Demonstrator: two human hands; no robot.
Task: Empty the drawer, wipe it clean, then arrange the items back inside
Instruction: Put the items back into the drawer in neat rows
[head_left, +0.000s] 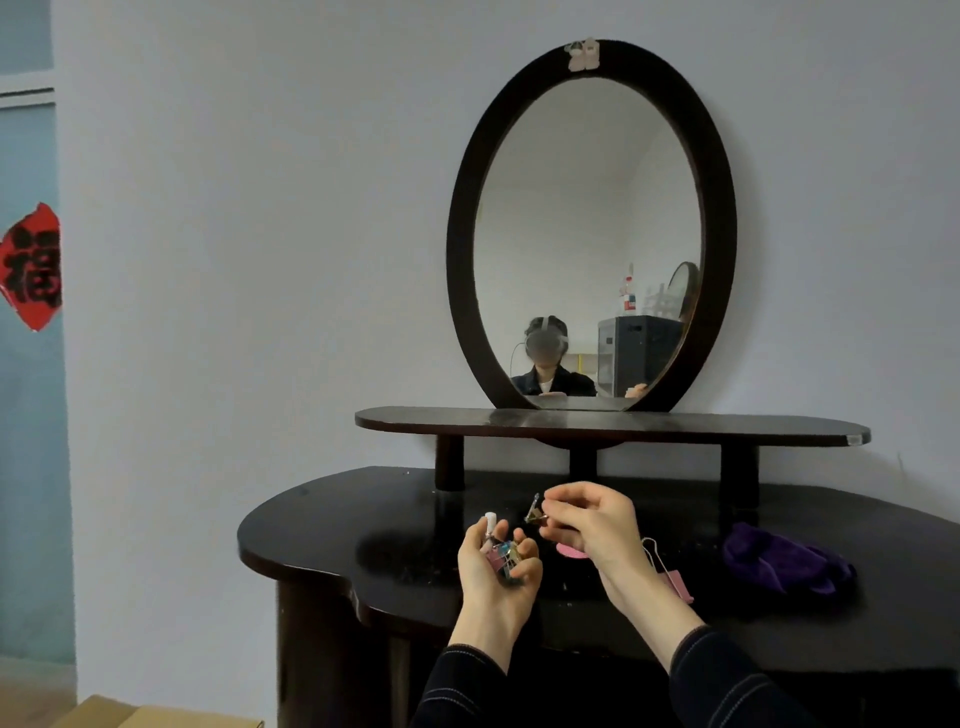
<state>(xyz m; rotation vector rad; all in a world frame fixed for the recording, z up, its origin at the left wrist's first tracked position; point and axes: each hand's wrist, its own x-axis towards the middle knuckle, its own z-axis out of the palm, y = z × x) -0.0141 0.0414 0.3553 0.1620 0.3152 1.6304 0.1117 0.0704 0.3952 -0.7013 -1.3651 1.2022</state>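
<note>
My left hand (497, 564) is cupped palm up above the dark dressing table (363, 551), holding several small coloured binder clips (504, 555) and a small white-capped item (489, 522). Just to its right, my right hand (592, 525) pinches one small binder clip (534, 512) between thumb and fingers. A pink binder clip (678, 582) lies on the tabletop under my right wrist. A small pink round item (567, 551) lies partly hidden behind my right hand. The purple cloth (787, 566) lies crumpled at the right. The drawer is not in view.
An oval mirror (462, 244) in a dark frame stands on a raised shelf (613, 423) at the back of the table. A cardboard box (156, 714) sits on the floor at the lower left. The wall is close behind.
</note>
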